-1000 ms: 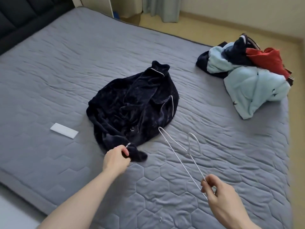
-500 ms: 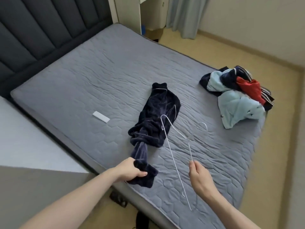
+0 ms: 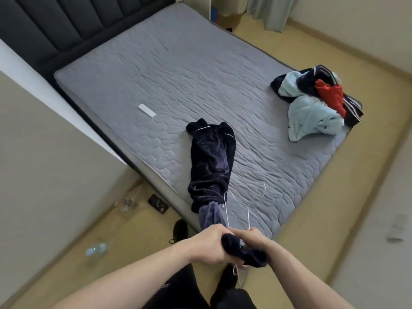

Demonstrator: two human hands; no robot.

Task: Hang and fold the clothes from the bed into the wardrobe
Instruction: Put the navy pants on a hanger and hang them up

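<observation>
Your left hand [image 3: 210,246] is clenched around the end of the dark navy velvet garment [image 3: 211,166], down at the 6 o'clock edge of the view. That garment runs in a long twisted rope from your grip up onto the grey quilted bed [image 3: 178,70], its far end with the thin white piping lying flat on the mattress near centre. Your right hand [image 3: 250,238] sits right against the left one, fingers curled over the same bunched navy fabric and also gripping the white wire hanger [image 3: 237,204], which rises from your hands toward 12 o'clock, its hook curling over the bed's near corner. Up at 2 o'clock the pile of remaining clothes [image 3: 312,103], light blue, red and striped navy, sits at the bed's far corner. A small white flat rectangular object [image 3: 146,110] lies on the mattress at 11 o'clock. At 8 o'clock a plastic bottle [image 3: 97,250] lies on the floor [image 3: 73,259] beside the bed.
</observation>
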